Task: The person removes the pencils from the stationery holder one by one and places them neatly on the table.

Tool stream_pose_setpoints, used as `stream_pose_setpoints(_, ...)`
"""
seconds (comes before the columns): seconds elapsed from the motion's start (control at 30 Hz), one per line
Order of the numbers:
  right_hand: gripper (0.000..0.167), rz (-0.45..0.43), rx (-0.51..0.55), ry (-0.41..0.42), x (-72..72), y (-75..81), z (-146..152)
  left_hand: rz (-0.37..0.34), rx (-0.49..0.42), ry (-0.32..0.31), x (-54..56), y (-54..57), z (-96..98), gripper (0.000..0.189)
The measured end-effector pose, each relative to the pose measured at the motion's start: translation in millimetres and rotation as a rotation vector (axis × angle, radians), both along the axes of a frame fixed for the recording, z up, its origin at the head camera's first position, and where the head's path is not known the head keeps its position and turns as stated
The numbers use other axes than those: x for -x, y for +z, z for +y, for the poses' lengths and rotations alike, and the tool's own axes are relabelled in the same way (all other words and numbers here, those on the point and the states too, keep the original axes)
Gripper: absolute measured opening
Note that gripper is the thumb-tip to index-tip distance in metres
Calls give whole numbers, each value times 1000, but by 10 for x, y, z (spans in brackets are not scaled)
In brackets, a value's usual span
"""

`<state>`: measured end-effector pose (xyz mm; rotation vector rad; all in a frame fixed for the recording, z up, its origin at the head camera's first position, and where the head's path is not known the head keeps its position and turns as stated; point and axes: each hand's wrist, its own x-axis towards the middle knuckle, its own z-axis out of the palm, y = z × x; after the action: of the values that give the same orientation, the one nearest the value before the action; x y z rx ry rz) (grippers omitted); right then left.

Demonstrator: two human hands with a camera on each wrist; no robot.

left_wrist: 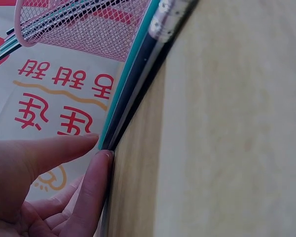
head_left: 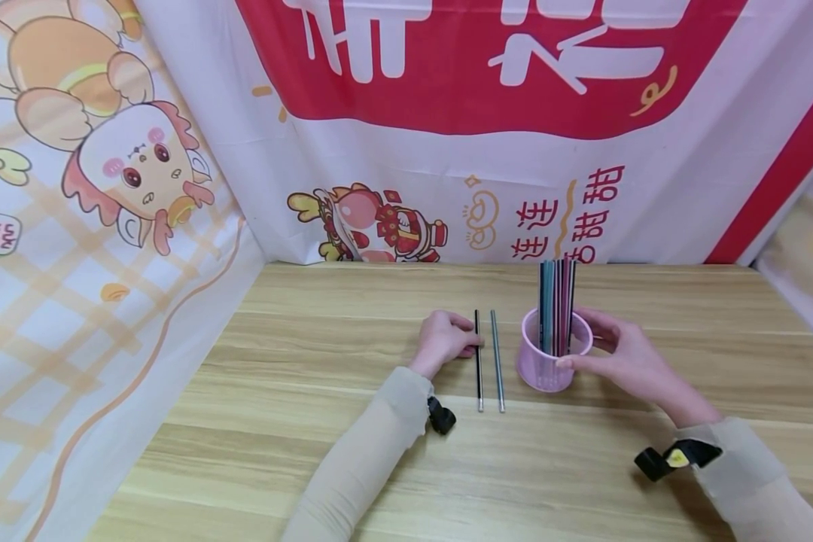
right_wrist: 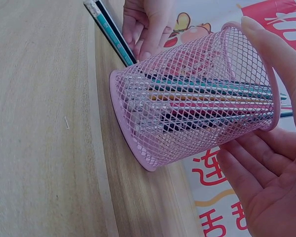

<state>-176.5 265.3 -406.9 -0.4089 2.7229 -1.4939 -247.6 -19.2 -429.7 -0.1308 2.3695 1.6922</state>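
Observation:
On the wooden table lie a black pencil point(head_left: 479, 380) and a teal pencil point(head_left: 497, 361), side by side, their silver ends toward me. My left hand point(head_left: 447, 339) reaches in from the left and pinches the black pencil near its middle between thumb and fingertip. To the right stands a pink mesh pencil holder point(head_left: 542, 373), upright, with several dark, teal and pink pencils point(head_left: 557, 309) inside. My right hand point(head_left: 626, 360) grips the holder from its right side, thumb at the near rim and fingers round the far side. Mesh and pencils show closely in the right wrist view.
The wooden table point(head_left: 244, 421) meets a white and red printed cloth point(head_left: 393, 158) at its back edge. A patterned cloth point(head_left: 108, 331) hangs along the left side. Black straps with small devices point(head_left: 442, 415) sit on both wrists.

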Motion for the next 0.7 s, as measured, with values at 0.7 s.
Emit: stream_pose_setpoints(0.7,91,-35,-7,-15,11,8,-12,28,-11,-18,-3,95,-109,37)
